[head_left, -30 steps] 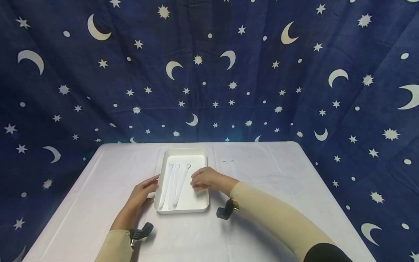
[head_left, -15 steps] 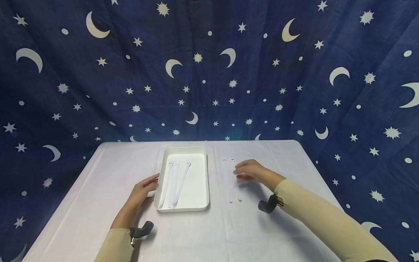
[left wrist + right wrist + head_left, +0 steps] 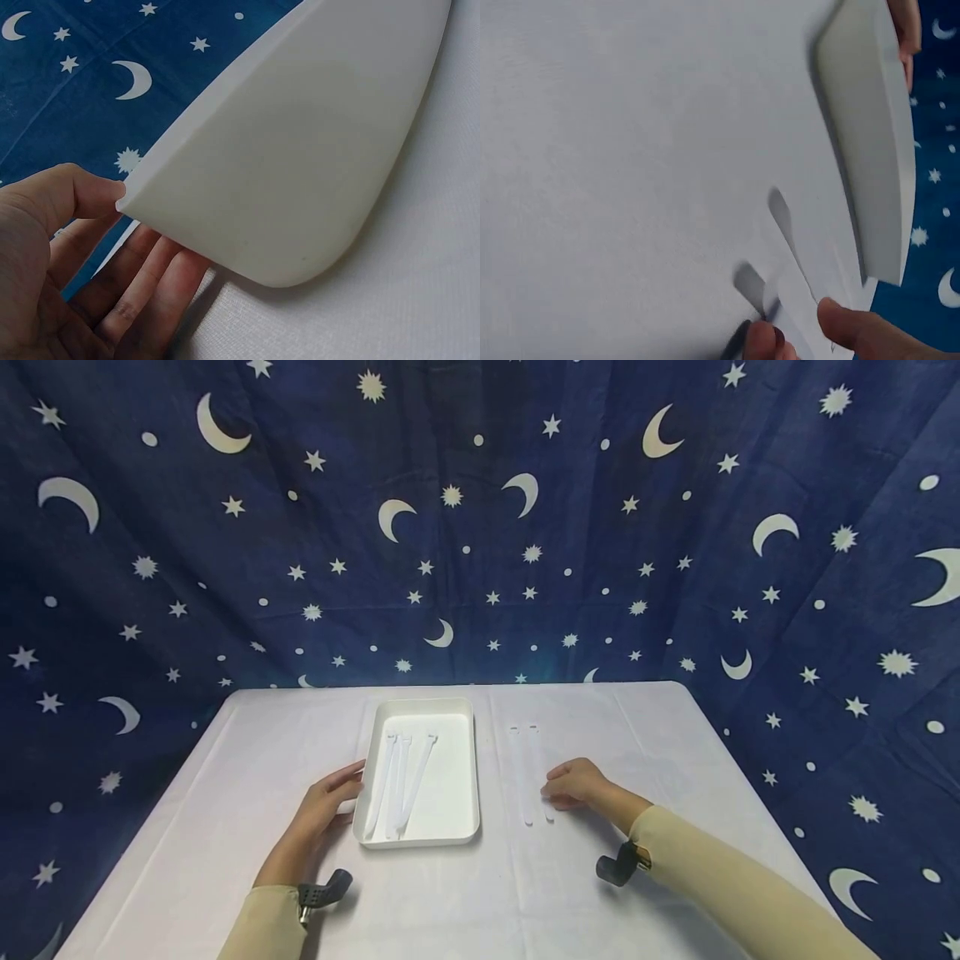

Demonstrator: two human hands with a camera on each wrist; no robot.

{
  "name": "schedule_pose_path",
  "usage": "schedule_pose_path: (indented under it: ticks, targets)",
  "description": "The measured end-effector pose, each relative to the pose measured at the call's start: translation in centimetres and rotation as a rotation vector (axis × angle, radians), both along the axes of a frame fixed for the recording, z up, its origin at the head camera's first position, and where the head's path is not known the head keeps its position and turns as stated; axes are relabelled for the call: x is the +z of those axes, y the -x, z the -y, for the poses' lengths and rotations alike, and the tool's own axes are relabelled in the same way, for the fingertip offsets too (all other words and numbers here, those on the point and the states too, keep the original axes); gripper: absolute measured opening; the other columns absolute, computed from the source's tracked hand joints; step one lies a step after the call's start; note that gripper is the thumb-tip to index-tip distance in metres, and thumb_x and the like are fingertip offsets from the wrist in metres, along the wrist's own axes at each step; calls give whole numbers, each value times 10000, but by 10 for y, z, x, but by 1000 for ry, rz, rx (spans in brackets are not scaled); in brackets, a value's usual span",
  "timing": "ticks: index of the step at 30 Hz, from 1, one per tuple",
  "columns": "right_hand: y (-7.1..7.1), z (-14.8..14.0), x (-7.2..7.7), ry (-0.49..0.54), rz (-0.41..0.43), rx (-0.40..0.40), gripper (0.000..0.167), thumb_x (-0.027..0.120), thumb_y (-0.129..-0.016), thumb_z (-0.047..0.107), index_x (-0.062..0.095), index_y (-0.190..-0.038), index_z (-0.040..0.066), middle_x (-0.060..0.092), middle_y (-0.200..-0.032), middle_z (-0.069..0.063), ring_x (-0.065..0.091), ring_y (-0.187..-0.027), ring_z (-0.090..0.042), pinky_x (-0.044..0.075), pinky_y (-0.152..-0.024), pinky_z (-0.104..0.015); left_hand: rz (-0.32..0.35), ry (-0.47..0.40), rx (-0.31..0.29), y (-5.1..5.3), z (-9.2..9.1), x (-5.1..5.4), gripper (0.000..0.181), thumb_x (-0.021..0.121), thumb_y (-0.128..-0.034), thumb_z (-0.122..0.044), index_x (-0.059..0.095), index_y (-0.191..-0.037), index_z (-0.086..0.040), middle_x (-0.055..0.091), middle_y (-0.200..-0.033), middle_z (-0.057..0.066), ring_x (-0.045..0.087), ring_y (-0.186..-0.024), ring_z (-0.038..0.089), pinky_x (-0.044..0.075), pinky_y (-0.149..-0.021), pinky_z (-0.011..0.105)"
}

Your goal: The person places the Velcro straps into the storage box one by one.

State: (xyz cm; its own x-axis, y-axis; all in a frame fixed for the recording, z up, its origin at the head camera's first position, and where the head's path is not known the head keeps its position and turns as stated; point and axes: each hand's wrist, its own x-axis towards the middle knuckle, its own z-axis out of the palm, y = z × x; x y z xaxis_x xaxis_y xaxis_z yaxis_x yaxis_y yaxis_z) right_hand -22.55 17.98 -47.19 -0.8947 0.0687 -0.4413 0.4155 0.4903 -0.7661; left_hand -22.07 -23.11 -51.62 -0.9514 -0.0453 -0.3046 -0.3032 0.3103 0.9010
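Note:
In the head view, my left hand (image 3: 322, 797) holds the left side of a shallow white tray (image 3: 453, 839). The left wrist view has my thumb (image 3: 97, 196) at the tray's rim and the other fingers below it. Several thin white straps with slotted heads, like cable straps (image 3: 416, 785), lie lengthwise in the tray. Two more lie parallel on the cloth right of it: one strap (image 3: 522, 777) nearer the tray, the other strap (image 3: 536, 756) under my right hand (image 3: 576, 783). In the right wrist view, this strap (image 3: 786, 315) bends up between thumb and finger, apparently pinched.
A white cloth (image 3: 450, 902) covers the table, its far edge meeting a dark blue curtain (image 3: 480, 527) with moons and stars. Black wrist mounts (image 3: 618, 864) stick out near both sleeves, just over the cloth.
My right hand has left the inside of the tray, moved right to the outer strap, then lowered toward its near end. My left hand stays at the tray.

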Motion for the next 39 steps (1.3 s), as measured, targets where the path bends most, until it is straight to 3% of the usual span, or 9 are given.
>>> schedule_pose_path:
  ticks: [6,15,22,29,39]
  targets:
    - [-5,7,-7,-88,-94,-15,409,769,-684,-23,655,-1066,-116,687,-830,-154,640,-550,-123,585,-554,-246,-5,7,-7,-1,-1,0,590,607,-937,-294,440,-1487,-159,405,-1528,196,424,-1361,437,578,-892,416]
    - [-2,13,-17,-225,-159,-23,304,772,-660,-66,659,-941,-54,665,-770,-116,631,-570,-145,550,-506,-225,-5,-13,0,0,-1,0,596,616,-931,-287,443,-1484,-150,414,-1522,198,443,-1349,422,588,-857,373]
    - [-4,17,-14,-273,-187,-3,281,757,-663,-68,642,-918,-44,636,-743,-107,598,-550,-155,504,-485,-230,-11,-22,-5,-1,0,0,586,605,-941,-283,439,-1486,-149,412,-1524,197,432,-1356,427,576,-893,405]
    - [-6,22,-8,-379,-234,79,257,772,-645,-48,622,-852,-27,611,-672,-75,560,-556,-160,465,-494,-229,-5,-13,1,-2,0,0,583,603,-939,-274,441,-1486,-155,417,-1521,194,434,-1358,416,582,-877,391]
    - [-4,22,-5,-400,-250,104,260,764,-642,-46,630,-866,-54,619,-687,-88,565,-556,-163,478,-499,-229,-11,-30,-3,-1,0,0,580,601,-944,-274,439,-1487,-148,408,-1525,200,429,-1361,420,579,-888,397]
